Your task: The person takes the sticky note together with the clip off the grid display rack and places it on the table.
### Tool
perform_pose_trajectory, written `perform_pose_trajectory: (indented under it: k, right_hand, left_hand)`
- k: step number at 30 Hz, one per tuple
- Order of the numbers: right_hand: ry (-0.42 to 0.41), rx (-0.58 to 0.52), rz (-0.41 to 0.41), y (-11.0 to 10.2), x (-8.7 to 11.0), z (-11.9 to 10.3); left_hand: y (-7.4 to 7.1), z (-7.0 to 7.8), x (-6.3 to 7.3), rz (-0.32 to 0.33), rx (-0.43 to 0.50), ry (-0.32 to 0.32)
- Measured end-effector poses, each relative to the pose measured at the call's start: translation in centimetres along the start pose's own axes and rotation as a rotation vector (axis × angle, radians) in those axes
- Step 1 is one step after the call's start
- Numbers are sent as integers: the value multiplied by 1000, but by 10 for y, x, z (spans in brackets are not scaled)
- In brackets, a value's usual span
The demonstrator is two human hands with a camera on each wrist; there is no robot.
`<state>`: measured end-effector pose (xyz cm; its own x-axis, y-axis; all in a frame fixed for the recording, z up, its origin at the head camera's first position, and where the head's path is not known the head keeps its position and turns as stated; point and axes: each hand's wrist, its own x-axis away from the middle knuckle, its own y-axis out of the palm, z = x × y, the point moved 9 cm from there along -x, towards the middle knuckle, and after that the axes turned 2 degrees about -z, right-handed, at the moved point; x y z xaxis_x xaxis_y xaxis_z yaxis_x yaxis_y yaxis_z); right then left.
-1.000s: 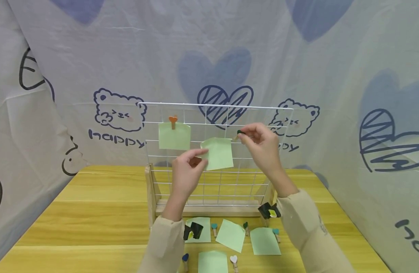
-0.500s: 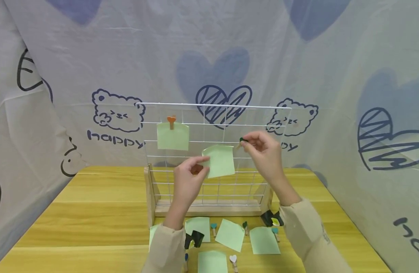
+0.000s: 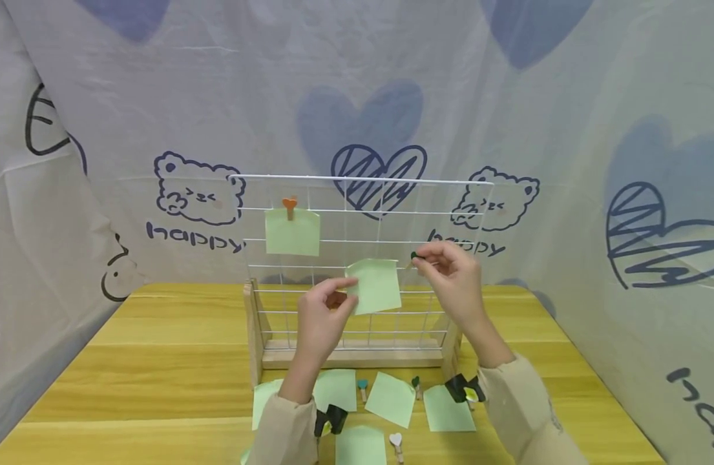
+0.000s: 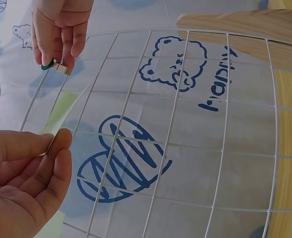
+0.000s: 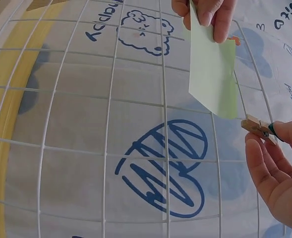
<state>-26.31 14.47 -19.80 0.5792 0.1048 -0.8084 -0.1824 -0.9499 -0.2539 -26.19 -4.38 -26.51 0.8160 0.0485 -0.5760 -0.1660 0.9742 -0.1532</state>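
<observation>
Between thumb and fingers, my left hand (image 3: pixel 324 316) pinches the left edge of a pale green sticky note (image 3: pixel 377 287), held in front of a white wire grid (image 3: pixel 357 177). To the note's right, my right hand (image 3: pixel 454 278) pinches a small wooden clothespin (image 5: pixel 257 128) with a dark green heart. The clothespin's tip is close to the note's upper right corner, apart from it. Another green note (image 3: pixel 293 234) hangs on the grid's upper left, clipped by a clothespin with an orange heart (image 3: pixel 289 205).
The grid stands in a wooden base (image 3: pixel 353 358) on a yellow wood-grain table (image 3: pixel 159 374). Several green notes (image 3: pixel 390 400) lie in front, among clothespins with teal (image 3: pixel 362 387), dark green (image 3: pixel 416 386) and white hearts (image 3: pixel 396 445). A printed curtain (image 3: pixel 217 97) hangs behind.
Both hands have moved lower in front of the grid, carrying the green note and the dark green clothespin down with them. Both grips stay the same.
</observation>
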Motion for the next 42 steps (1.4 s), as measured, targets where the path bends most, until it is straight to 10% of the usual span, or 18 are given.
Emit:
perform_pose_trajectory:
  k: [42]
  right_hand:
    - [-25,43,-12,-12,50,12]
  left_hand:
    - [9,-32,28,-98,-7,-168]
